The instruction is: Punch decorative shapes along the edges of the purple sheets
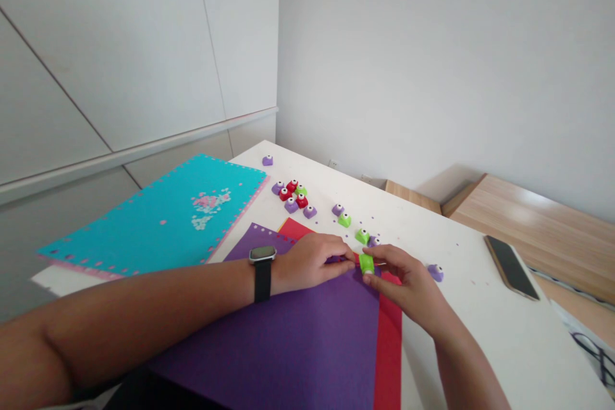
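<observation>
Right hand (408, 285) pinches a green craft punch (366, 263) at purple paper (288, 346).
Left hand (312, 262) grips the sheet's edge narrowly (light plastic: squeeze top and base; the paper flexes).

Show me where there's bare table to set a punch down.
Bare white tabletop lies between the purple craft punch and the phone, lightly speckled with paper bits. It's crowded around the red, green and purple punches beyond the left hand.

A white table (490, 346) carries teal paper (144, 224), purple cardstock (288, 346), small craft punches (301, 200) — and a smartphone (510, 267).
</observation>
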`<action>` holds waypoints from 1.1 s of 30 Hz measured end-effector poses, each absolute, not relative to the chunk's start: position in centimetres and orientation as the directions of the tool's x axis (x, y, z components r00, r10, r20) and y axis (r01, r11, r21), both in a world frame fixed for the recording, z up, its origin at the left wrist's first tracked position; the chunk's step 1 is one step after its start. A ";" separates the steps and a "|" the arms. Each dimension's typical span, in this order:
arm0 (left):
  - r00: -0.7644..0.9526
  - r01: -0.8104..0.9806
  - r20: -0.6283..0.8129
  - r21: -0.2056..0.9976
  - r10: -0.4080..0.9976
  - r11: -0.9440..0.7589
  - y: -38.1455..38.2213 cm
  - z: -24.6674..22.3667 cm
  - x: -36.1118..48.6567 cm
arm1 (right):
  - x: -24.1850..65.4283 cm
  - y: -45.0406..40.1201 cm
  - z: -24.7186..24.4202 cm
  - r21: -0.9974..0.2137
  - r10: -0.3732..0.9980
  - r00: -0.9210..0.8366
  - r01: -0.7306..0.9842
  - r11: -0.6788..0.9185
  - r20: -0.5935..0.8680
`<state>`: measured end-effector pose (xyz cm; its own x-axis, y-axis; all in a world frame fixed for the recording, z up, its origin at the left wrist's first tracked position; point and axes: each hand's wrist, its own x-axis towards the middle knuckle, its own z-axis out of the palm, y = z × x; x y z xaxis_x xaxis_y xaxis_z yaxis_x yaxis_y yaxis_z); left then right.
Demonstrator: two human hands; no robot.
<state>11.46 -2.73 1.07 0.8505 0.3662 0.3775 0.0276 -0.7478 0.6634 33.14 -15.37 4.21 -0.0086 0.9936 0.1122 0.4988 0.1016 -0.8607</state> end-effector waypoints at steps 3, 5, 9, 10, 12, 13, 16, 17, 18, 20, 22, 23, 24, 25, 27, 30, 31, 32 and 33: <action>0.849 0.024 0.381 0.663 0.365 -0.749 -2.8 1.2 11.4 | 33.2 -15.4 4.2 -0.897 0.999 -0.011 0.440 0.044 0.043; 0.849 0.026 0.382 0.660 0.366 -0.751 -2.9 1.3 11.4 | 33.3 -15.4 4.1 -0.928 1.000 -0.008 0.372 -0.017 -0.022; 0.844 0.020 0.391 0.660 0.367 -0.751 -2.9 1.3 11.4 | 33.6 -15.3 4.2 -0.964 0.991 -0.027 0.237 -0.123 -0.133; 0.843 0.017 0.393 0.663 0.367 -0.749 -2.9 1.3 11.4 | 33.7 -15.3 4.2 -0.969 0.989 -0.036 0.207 -0.134 -0.144; 0.843 0.015 0.393 0.665 0.367 -0.747 -2.9 1.4 11.4 | 33.8 -15.3 4.2 -0.978 0.986 -0.054 0.146 -0.146 -0.155; 0.844 0.017 0.392 0.664 0.367 -0.748 -2.9 1.4 11.4 | 33.8 -15.2 4.2 -0.981 0.985 -0.062 0.118 -0.152 -0.160; 0.846 0.028 0.385 0.659 0.370 -0.751 -2.9 1.5 11.4 | 33.8 -15.3 4.2 -0.980 0.980 -0.071 0.083 -0.179 -0.185; 0.847 0.030 0.382 0.659 0.369 -0.752 -3.0 1.5 11.4 | 33.8 -15.3 4.1 -0.978 0.977 -0.076 0.090 -0.190 -0.197; 0.849 0.030 0.380 0.659 0.367 -0.752 -3.0 1.6 11.4 | 33.8 -15.3 4.0 -0.975 0.975 -0.083 0.101 -0.199 -0.208; 0.852 0.026 0.378 0.659 0.362 -0.751 -3.0 1.6 11.4 | 33.8 -15.3 3.9 -0.969 0.970 -0.097 0.135 -0.208 -0.222; 0.854 0.025 0.377 0.660 0.360 -0.751 -3.0 1.6 11.4 | 33.8 -15.2 3.8 -0.964 0.970 -0.105 0.175 -0.201 -0.221; 0.853 0.026 0.377 0.660 0.361 -0.751 -3.0 1.6 11.4 | 33.8 -15.2 3.8 -0.961 0.970 -0.108 0.198 -0.192 -0.216; 0.853 0.027 0.376 0.661 0.362 -0.750 -3.0 1.6 11.4 | 33.7 -15.2 3.8 -0.958 0.972 -0.108 0.223 -0.180 -0.208; 0.853 0.028 0.375 0.661 0.362 -0.749 -3.0 1.6 11.4 | 33.7 -15.2 3.8 -0.955 0.975 -0.108 0.249 -0.164 -0.196; 0.856 0.026 0.372 0.662 0.359 -0.749 -3.0 1.6 11.4 | 33.6 -15.2 4.0 -0.944 0.982 -0.102 0.306 -0.121 -0.159; 0.853 0.028 0.376 0.660 0.362 -0.751 -3.0 1.5 11.5 | 33.4 -15.3 4.3 -0.915 0.992 -0.094 0.400 -0.045 -0.090; 0.851 0.028 0.378 0.660 0.364 -0.751 -3.0 1.5 11.5 | 33.3 -15.3 4.4 -0.906 0.993 -0.094 0.423 -0.023 -0.069; 0.850 0.028 0.379 0.661 0.366 -0.750 -3.0 1.4 11.5 | 33.3 -15.3 4.5 -0.899 0.994 -0.096 0.439 -0.004 -0.052; 0.850 0.027 0.379 0.663 0.367 -0.748 -3.0 1.4 11.5 | 33.2 -15.3 4.6 -0.894 0.994 -0.101 0.448 0.010 -0.039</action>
